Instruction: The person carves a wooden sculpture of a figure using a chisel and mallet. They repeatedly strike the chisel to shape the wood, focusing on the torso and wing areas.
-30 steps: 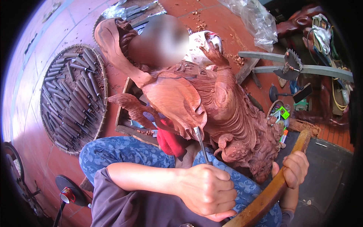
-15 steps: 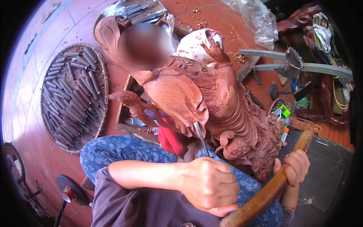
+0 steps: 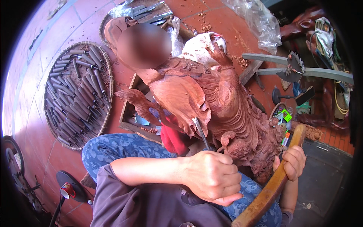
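Observation:
A reddish-brown carved wooden statue (image 3: 234, 117) leans across my lap, with flowing robe folds and a raised carved hand. My left hand (image 3: 213, 178) is closed in a fist around a chisel (image 3: 201, 132); its handle is hidden inside the fist. The steel tip touches the lower edge of the carved drapery on the chest. On the right, my right hand (image 3: 294, 163) wraps round a long wooden bar (image 3: 272, 189), worn and yellowish brown, which slants down towards the lower edge. A gap shows between the bar and my left fist.
A round woven tray (image 3: 109, 109) with many wooden-handled chisels stands at left. Another tray (image 3: 102, 28) holds flat blades behind the statue. Grey metal clamp bars (image 3: 325, 73) stretch at right. A small round stool-like stand (image 3: 77, 181) bears a red cup (image 3: 69, 191).
The wooden bar has shifted rightward, away from my left fist. The chisel stays against the drapery, and the whole view has moved slightly.

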`<state>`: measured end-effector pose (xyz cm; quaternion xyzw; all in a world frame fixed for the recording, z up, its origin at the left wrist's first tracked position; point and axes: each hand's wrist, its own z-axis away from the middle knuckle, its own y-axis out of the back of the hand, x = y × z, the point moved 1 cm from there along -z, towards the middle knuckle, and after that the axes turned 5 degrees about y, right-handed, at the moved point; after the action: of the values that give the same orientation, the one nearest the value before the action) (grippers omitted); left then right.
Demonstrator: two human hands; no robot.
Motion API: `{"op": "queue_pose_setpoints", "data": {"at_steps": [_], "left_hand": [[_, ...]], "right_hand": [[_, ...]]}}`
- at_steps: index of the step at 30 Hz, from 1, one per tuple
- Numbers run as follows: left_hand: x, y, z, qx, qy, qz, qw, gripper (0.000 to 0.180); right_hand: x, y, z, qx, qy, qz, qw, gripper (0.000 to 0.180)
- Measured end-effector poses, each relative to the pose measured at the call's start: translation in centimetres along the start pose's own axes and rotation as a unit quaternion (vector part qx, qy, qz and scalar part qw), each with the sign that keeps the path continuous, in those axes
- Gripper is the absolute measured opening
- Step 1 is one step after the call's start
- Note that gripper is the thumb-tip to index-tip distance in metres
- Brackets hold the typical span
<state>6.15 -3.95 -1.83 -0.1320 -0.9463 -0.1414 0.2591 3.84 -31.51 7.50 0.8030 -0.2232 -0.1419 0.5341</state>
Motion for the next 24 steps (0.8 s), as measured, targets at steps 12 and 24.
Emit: {"op": "queue_pose_setpoints", "data": {"at_steps": [12, 24], "left_hand": [[2.5, -2.4, -3.0, 0.021, 0.047, -0.024, 0.998, 0.032], [0.9, 0.4, -4.5, 0.172, 0.151, 0.019, 0.973, 0.017]], "right_hand": [[1.6, 0.2, -0.4, 0.011, -0.097, -0.005, 0.995, 0.031], [2.2, -0.6, -1.5, 0.023, -0.107, -0.06, 0.992, 0.031]]}}
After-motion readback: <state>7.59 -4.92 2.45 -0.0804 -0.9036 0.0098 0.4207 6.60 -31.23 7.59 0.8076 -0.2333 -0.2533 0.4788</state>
